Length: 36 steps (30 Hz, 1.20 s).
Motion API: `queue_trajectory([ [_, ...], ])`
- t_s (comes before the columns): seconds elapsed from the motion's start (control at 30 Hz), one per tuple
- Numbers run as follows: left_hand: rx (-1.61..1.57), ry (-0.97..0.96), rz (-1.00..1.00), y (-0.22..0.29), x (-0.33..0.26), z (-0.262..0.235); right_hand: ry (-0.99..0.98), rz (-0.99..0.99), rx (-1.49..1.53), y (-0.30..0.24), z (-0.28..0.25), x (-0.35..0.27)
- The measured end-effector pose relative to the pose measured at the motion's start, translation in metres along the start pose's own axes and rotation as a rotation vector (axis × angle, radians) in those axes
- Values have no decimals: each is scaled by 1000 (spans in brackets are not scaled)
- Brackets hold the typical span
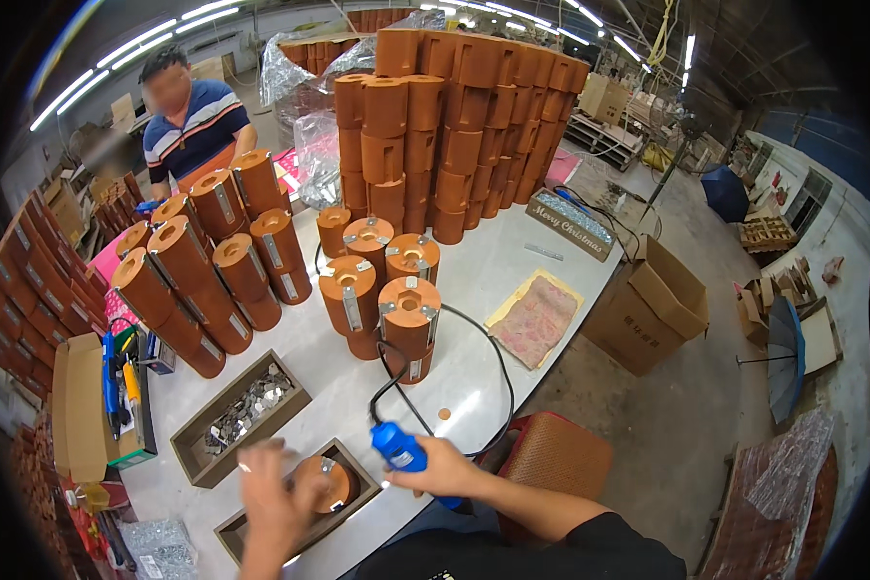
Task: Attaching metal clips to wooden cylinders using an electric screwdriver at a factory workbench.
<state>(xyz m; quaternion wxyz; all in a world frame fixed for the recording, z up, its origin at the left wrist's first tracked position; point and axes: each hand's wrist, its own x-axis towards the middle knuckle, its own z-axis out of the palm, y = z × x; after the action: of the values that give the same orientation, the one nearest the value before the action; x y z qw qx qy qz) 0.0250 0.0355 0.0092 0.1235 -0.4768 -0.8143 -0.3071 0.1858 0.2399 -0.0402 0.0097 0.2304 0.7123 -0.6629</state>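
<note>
Evidently we are partway through the work. The brown cylinder point(314, 476) at hand sits in the near wooden tray point(360, 505), a small metal piece showing at its rim; whether more fittings are due on it, we cannot tell. Our right hand point(445, 467) is closed around a blue tool point(396, 447), held beside that tray and apart from the cylinder. Our left hand point(275, 493) is blurred next to the cylinder, fingers spread; whether its grip pinches anything small, we cannot tell.

Done, by our judgement: the cylinders wearing metal strips in the middle cluster point(406, 324) and left cluster point(177, 253). Left to do, probably: the tall stack point(459, 126) behind, where we make out no strips.

Counts: one cylinder in the tray; five tops in the middle cluster, four with metal, the rear one seemingly plain; about eight tops in the left cluster, some overlapping. Tall stack: too many hidden to count. Wooden trays, two; the far tray point(282, 407) holds loose metal pieces point(246, 408), past counting. On the table point(353, 416): one pinkish cloth point(535, 319), one glittery sign point(570, 224), one small orange disc point(444, 414). Co-workers opposite, one person point(198, 126).
</note>
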Motion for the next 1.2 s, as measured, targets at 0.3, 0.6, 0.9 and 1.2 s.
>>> queue_trajectory([
  [0.3,148,-327,-499,-144,74,-10,380,-255,549,-41,-36,-12],
  [0.6,249,-396,-488,-122,63,23,494,-297,561,-45,-57,-23],
  [0.9,334,-650,-461,-135,78,29,417,-292,524,-45,-44,-21],
  [1.2,124,-625,-527,-152,70,28,426,-278,479,-39,-45,-22],
])
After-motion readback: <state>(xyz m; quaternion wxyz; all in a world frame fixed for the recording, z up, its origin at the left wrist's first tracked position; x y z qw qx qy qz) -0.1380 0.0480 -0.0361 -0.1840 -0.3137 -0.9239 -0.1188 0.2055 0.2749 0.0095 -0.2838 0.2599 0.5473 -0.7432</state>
